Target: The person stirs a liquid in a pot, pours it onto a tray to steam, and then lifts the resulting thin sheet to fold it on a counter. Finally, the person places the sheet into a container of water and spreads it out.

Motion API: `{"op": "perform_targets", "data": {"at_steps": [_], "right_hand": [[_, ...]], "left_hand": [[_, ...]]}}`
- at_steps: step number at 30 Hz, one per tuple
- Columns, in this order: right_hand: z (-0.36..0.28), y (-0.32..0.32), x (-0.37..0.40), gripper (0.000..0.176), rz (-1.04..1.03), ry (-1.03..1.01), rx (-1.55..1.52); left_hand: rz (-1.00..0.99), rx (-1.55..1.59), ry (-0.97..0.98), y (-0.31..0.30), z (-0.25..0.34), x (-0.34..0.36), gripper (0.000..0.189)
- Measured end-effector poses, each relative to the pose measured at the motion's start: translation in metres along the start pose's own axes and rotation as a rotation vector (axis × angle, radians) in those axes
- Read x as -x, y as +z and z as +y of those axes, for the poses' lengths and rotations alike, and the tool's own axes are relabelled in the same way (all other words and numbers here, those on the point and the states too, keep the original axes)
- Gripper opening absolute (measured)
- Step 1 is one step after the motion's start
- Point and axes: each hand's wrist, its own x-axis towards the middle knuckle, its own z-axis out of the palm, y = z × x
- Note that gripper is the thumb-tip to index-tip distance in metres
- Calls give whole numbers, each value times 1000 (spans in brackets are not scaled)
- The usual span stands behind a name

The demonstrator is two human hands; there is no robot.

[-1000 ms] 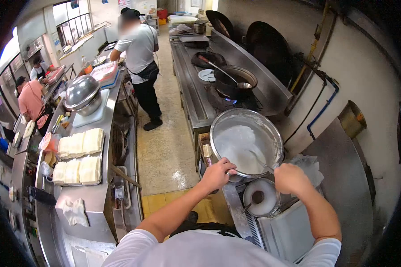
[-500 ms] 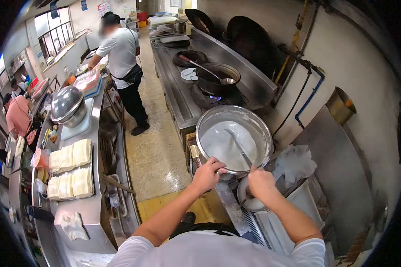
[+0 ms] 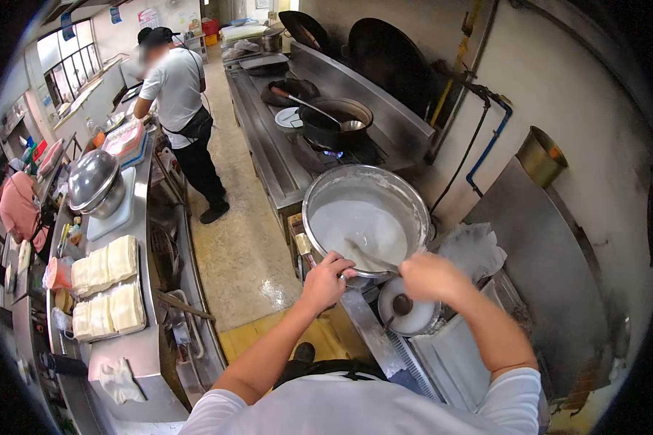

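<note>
A large metal bowl [image 3: 422,210] holds milky white liquid [image 3: 363,223]. My left hand [image 3: 326,281] grips the bowl's near rim, its fingers closed over the edge. In my right hand [image 3: 432,277], blurred a little, is the handle of a stirring tool [image 3: 374,257], whose far end dips into the liquid near the bowl's close side. Just below the right hand sits a smaller round pot [image 3: 408,308] with a dark round knob or ladle over pale contents.
Behind the bowl, a dark pot [image 3: 334,125] with a ladle sits over a blue flame. Plastic bags [image 3: 475,250] lie right of the bowl. On the left counter are trays of pale folded sheets [image 3: 109,312] and a domed steel bowl [image 3: 94,181]. A co-worker [image 3: 174,94] stands in the aisle.
My right hand has moved slightly right, and the stirring tool has swung toward the bowl's near side, lying flatter. More of the smaller pot shows. The whole view has shifted a little.
</note>
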Motion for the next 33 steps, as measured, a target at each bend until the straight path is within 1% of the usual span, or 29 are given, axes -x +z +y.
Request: {"op": "perform_targets", "data": {"at_steps": [1, 2, 4, 7, 8, 10, 11, 14, 16, 17, 20, 23, 26, 27, 30, 33], "right_hand": [[-4, 18, -5, 18, 41, 12, -28], [-4, 52, -16, 18, 214, -2, 5], [-15, 86, -25, 19, 378, 70, 205], [-7, 106, -30, 20, 387, 222, 251], [-1, 107, -26, 20, 349, 192, 244], [17, 89, -17, 21, 276, 131, 235], [29, 83, -17, 21, 228, 93, 118], [34, 19, -3, 23, 0, 85, -18], [42, -4, -11, 25, -96, 95, -35], [45, -10, -13, 26, -143, 99, -44], [62, 1, -24, 27, -146, 60, -72], [78, 39, -27, 27, -68, 69, -436], [81, 80, -26, 29, 134, 121, -783], [79, 83, -23, 28, 65, 211, -921], [72, 92, -8, 26, 150, 275, -1167], [70, 110, 3, 25, 230, 242, -1313]], "left_hand": [[-1, -2, -1, 0, 0, 0, 15], [-1, -5, -1, 0, 0, -1, 15], [6, -20, 16, 3, -3, -1, 15], [16, -32, 26, 1, -1, 0, 15], [18, -32, 27, 1, 1, 1, 15], [27, -45, 24, 2, 1, 2, 15], [35, -52, 22, 2, 1, 2, 16], [29, -26, -7, 4, -1, 2, 16], [25, -28, -19, 3, 2, 3, 16], [23, -29, -25, 3, 3, 3, 16], [20, -51, -31, 4, 4, 4, 17], [29, -74, -5, 4, 4, 5, 18], [27, -79, -27, 6, 5, 5, 18], [25, -85, -32, 7, 5, 5, 19], [12, -101, -47, 9, 5, 4, 19], [8, -112, -51, 10, 7, 3, 20]]}}
